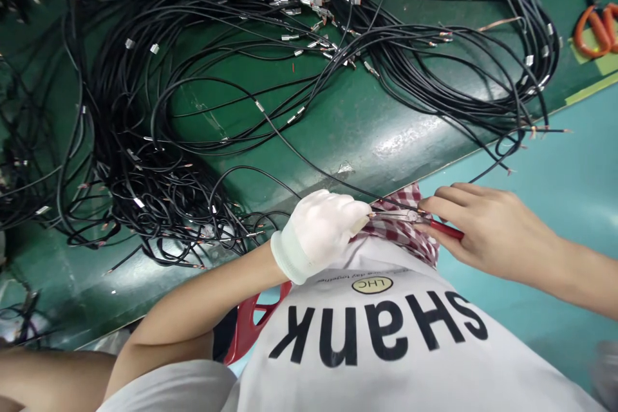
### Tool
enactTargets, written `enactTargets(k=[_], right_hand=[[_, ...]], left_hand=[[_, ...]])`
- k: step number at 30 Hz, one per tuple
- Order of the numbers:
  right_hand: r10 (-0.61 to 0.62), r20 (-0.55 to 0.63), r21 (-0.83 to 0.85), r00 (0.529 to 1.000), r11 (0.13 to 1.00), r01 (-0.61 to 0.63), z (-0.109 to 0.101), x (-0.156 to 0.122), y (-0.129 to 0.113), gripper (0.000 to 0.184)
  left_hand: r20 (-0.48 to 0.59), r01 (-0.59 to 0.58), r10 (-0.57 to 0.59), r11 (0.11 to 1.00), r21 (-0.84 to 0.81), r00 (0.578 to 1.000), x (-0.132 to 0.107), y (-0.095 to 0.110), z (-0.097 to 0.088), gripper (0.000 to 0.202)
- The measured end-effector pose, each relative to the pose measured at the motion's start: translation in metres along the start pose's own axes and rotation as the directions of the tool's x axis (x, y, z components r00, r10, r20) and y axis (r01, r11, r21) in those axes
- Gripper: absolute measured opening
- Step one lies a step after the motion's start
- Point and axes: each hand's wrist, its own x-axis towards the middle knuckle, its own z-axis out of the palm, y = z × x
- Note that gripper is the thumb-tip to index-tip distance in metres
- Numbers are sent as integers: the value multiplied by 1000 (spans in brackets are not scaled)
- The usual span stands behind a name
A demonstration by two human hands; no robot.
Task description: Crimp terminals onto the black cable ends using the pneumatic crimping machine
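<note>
My left hand [326, 232], in a white glove, is closed around the end of a black cable; its fingertips hide most of that end. Red-handled pliers [447, 229] are in my bare right hand [487, 232], with their metal jaws [393, 214] pointing left and meeting the gloved fingertips. What lies between the jaws is too small to make out. A single black cable [309, 161] runs from the pile down past both hands. Both hands are just off the near edge of the table, above my lap.
Many black cables [111, 96] with silver connectors lie coiled over the green table [367, 135]. Orange-handled scissors [596, 32] rest at the far right. A red stool [248, 322] is below on the left. Another person's arm [53, 373] shows at lower left.
</note>
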Motion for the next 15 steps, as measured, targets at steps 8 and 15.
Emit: enactTargets(k=[8, 15], right_hand=[[-10, -5, -4, 1000, 1000, 10, -1, 2, 0, 20], [-18, 19, 12, 1000, 1000, 17, 0, 1, -1, 17]], left_hand=[[30, 21, -20, 1000, -5, 999, -2, 0, -1, 30], [24, 20, -20, 1000, -2, 1000, -1, -1, -1, 31]])
